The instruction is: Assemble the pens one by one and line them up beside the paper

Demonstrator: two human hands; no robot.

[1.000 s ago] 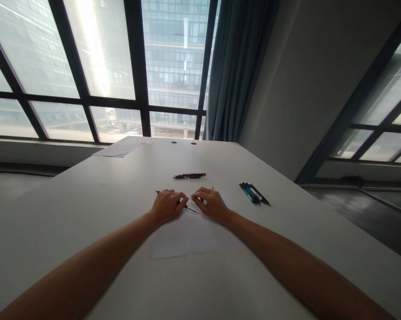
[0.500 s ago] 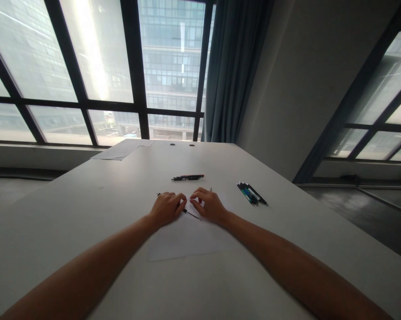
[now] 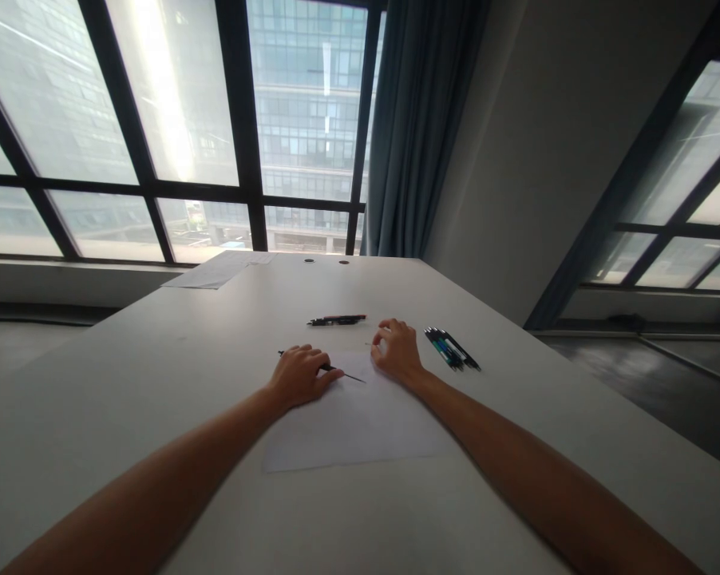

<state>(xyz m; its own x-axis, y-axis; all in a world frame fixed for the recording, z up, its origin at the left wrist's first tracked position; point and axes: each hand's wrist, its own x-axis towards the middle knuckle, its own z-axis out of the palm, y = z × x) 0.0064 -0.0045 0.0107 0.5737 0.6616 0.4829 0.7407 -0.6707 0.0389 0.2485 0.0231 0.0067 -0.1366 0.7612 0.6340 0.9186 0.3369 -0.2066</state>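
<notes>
Black pen [image 3: 326,367] lies across the grip of the left hand [image 3: 302,375], its rear end showing beyond the knuckles and a thin refill [image 3: 355,378] standing out bare at the front, over a sheet of white paper [image 3: 348,431] on the white table [image 3: 186,383]. Left thumb and fingers are pressed together around the barrel. Right hand [image 3: 397,351] is at the far right part of the sheet, thumb and index curled into a loop; a small pale tip [image 3: 368,344] shows beside those fingers, but whether it is pinched or simply lies behind them I cannot tell. Handling note: best to keep the left grip firm yet light, hold the barrel nearly level so that the refill neither slides nor bends, and work low over the paper, where a dropped small part would probably be easy to spot. Compared with half a second ago: right hand was fingertip to fingertip with the left and is now well apart, nearer the green, blue and black pens [image 3: 452,349]; the refill points at a flatter slant; more paper is uncovered. Black pens [image 3: 337,320] beyond the hands look unmoved.
</notes>
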